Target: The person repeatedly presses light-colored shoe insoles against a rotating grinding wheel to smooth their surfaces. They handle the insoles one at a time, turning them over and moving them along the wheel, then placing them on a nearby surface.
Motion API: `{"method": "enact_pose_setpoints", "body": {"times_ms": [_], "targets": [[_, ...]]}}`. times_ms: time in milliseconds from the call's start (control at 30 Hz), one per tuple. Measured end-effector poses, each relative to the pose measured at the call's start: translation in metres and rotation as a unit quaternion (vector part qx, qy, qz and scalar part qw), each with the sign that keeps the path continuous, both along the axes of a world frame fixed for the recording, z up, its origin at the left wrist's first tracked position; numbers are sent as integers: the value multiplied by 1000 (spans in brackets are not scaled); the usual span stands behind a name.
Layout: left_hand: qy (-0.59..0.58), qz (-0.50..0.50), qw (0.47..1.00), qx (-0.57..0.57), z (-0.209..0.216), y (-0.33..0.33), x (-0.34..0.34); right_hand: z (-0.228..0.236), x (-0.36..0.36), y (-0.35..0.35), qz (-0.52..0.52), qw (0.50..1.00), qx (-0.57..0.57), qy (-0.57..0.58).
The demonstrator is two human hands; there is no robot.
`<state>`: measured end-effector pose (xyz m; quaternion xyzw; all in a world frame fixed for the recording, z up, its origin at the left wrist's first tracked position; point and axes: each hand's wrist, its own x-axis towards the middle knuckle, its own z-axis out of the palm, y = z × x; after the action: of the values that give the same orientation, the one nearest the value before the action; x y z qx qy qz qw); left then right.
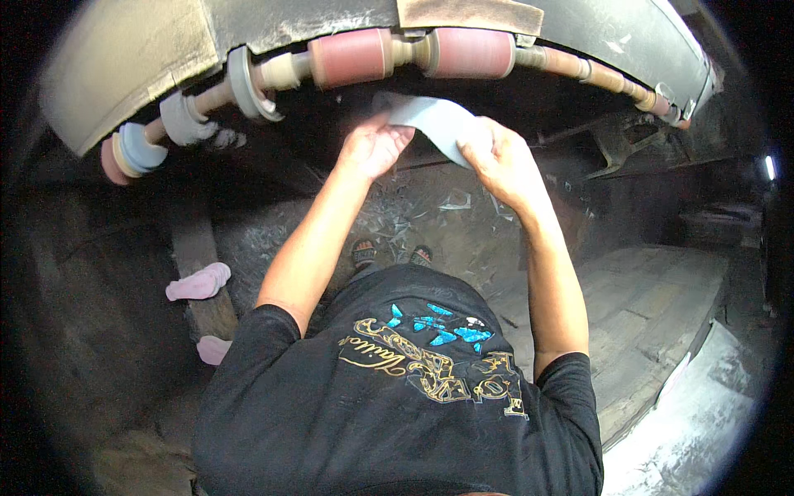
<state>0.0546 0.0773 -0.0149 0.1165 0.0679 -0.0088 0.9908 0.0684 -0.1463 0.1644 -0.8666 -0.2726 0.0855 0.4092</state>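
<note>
Between my hands is a pale blue shoe sole (pixel 438 120), thin and bent into a curve. My left hand (pixel 372 150) grips its left end with the fingers closed on the edge. At the right end, my right hand (pixel 503 161) pinches it, thumb on top. The sole is held just below two reddish sanding rollers (pixel 351 59) on a long shaft, which look blurred as if spinning. A small gap shows between the sole and the rollers.
Grey and blue wheels (pixel 184 120) sit further left on the shaft, under a dusty metal hood (pixel 306 18). Pink soles (pixel 198 283) lie stacked on a plank at left. Scraps (pixel 455 200) litter the floor near my feet. A wooden board (pixel 628 306) lies at right.
</note>
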Motion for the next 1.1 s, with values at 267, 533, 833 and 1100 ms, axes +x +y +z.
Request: {"method": "enact_pose_setpoints", "body": {"times_ms": [267,533,833,1100], "targets": [[-87,-34,987,-127,17,14,34,36,-8,29,-68,991,-12,-111],[-155,-100,982,-42,78,-51,32,66,-57,-36,-86,979,-7,-187],[-190,-137,971,38,118,-87,22,-15,-103,-48,-140,983,-117,16],[-112,-35,985,124,106,-88,-15,-13,2,2,-141,985,95,10]]}}
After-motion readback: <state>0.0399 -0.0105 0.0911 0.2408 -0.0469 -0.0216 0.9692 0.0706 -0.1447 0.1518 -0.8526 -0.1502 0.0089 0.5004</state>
